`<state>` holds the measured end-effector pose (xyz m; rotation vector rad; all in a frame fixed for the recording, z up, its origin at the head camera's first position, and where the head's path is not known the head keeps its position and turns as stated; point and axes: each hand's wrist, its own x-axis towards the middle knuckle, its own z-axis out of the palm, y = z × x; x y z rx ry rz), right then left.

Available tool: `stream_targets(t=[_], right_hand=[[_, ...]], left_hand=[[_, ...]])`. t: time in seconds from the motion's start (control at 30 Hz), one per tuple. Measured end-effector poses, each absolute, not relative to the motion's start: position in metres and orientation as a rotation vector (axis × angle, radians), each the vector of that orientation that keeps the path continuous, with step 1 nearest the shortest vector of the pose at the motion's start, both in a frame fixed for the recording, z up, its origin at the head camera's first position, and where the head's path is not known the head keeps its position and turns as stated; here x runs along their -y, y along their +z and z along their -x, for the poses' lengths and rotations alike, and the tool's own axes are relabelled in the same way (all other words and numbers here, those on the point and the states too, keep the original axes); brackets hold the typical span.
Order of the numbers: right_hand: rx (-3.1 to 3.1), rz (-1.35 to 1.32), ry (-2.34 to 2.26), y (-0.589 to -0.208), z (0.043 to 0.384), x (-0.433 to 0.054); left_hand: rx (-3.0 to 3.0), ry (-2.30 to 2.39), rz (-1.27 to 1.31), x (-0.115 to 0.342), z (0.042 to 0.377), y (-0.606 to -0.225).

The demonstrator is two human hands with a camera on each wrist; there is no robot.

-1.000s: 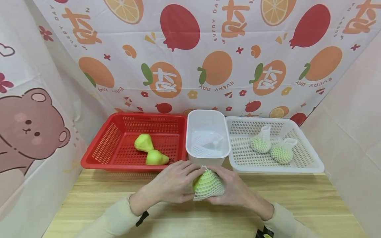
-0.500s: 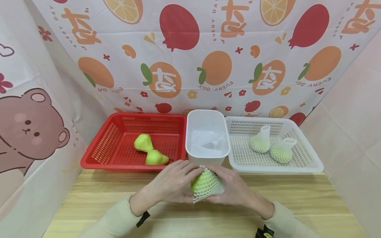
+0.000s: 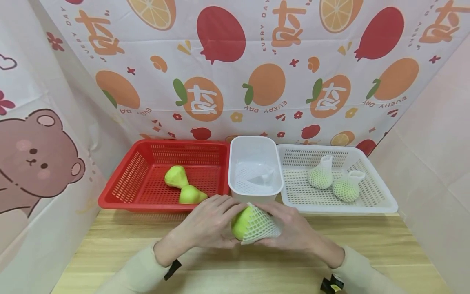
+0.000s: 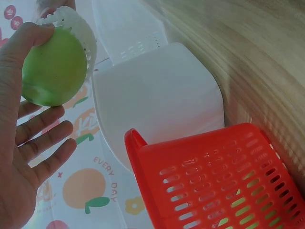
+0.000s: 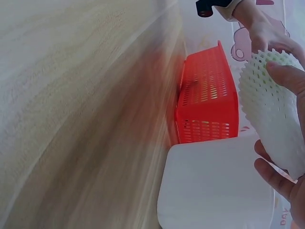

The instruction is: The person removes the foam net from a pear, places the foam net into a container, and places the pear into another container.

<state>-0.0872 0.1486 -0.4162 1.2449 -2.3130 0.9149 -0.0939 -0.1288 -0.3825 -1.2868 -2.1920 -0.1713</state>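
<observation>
Over the table's middle, a green pear (image 3: 240, 223) sits partly inside a white foam net sleeve (image 3: 260, 225). My left hand (image 3: 205, 222) holds the pear's bare end. In the left wrist view its thumb presses one side of the pear (image 4: 55, 69) and a fingertip touches the other, with the remaining fingers spread. My right hand (image 3: 295, 228) grips the sleeve from the right, thumb on the mesh; the right wrist view shows the sleeve (image 5: 269, 105) narrowing toward the palm. The pear's far end is hidden in the net.
A red basket (image 3: 121, 200) holds two bare pears (image 3: 176, 177). Beside it stands a white tub (image 3: 256, 192) with foam nets (image 3: 258, 177) inside. At the right, a white basket (image 3: 341, 209) holds two netted pears (image 3: 346, 188). A fruit-print cloth (image 3: 227, 94) hangs behind.
The net's open edge has shifted right, so more of the pear's bare left end shows. My right hand has moved slightly right and my left slightly left. Baskets and tub stay put.
</observation>
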Motion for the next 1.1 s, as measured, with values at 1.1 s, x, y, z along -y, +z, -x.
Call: stream_targets(t=[1.1], right_hand=[[2.297, -1.215, 0.541, -0.390, 0.090, -0.185]], left_hand=[[2.153, -0.273, 1.211, 0.151, 0.096, -0.384]])
